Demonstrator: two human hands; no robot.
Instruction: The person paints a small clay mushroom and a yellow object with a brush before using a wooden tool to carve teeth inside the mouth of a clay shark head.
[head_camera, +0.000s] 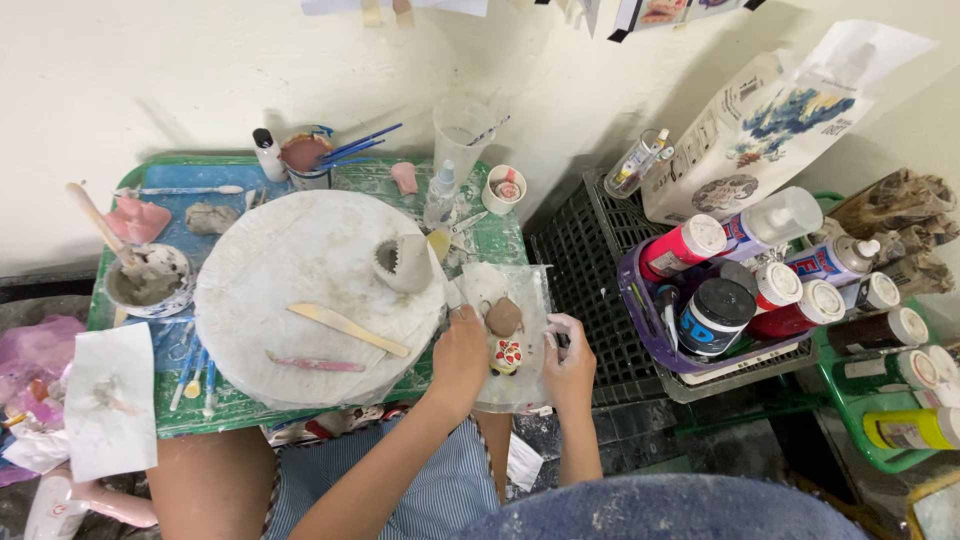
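My left hand lies on a clear plastic sheet at the green table's right end. Its fingers close around a small white clay piece with red spots. Just above that piece rests a brown clay lump. My right hand is on the other side of the piece, smeared with white clay. Its fingers curl at the sheet's right edge, and I cannot tell whether they hold anything.
A round white board carries a small grey clay cup, a wooden knife and a pink tool. A bowl of slip stands on the left. To the right is a purple basket of paint bottles, behind it a black crate.
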